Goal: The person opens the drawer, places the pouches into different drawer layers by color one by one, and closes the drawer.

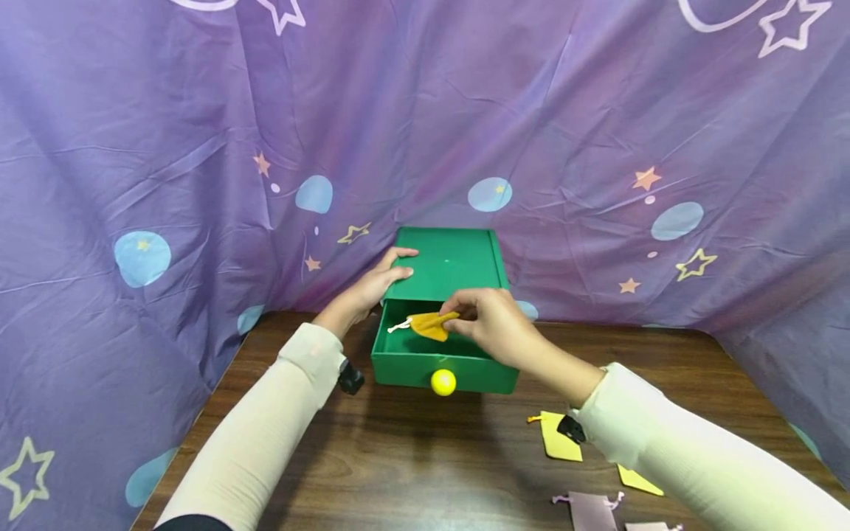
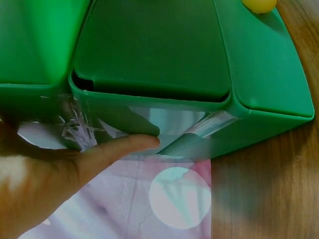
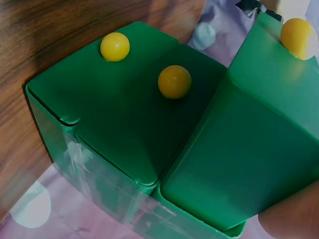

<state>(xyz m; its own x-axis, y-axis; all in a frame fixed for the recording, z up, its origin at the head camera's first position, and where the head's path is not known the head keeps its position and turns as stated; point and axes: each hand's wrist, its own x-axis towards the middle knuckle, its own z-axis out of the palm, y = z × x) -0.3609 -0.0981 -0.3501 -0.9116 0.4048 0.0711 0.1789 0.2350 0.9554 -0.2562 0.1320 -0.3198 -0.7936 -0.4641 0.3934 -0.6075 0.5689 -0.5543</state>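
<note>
A green drawer unit (image 1: pixel 451 262) stands at the back of the table, its top drawer (image 1: pixel 408 371) pulled out. My right hand (image 1: pixel 494 324) pinches a mustard-yellow drawstring pouch (image 1: pixel 425 324) over that drawer. The pouch's white cord points left. Its lower part hangs within the drawer's opening. My left hand (image 1: pixel 372 287) rests against the unit's left side with fingertips on its top. In the left wrist view the thumb (image 2: pixel 124 147) lies straight along the taped side. Only a bit of my right hand (image 3: pixel 294 214) appears in the right wrist view, beside the pulled-out drawer (image 3: pixel 239 154).
Two yellow pouches (image 1: pixel 559 436) and two mauve pouches (image 1: pixel 593 511) lie on the wooden table (image 1: pixel 425 457) at the front right, partly under my right forearm. Two lower drawers (image 3: pixel 139 124) with yellow knobs are closed. A purple patterned cloth (image 1: pixel 425 110) hangs behind.
</note>
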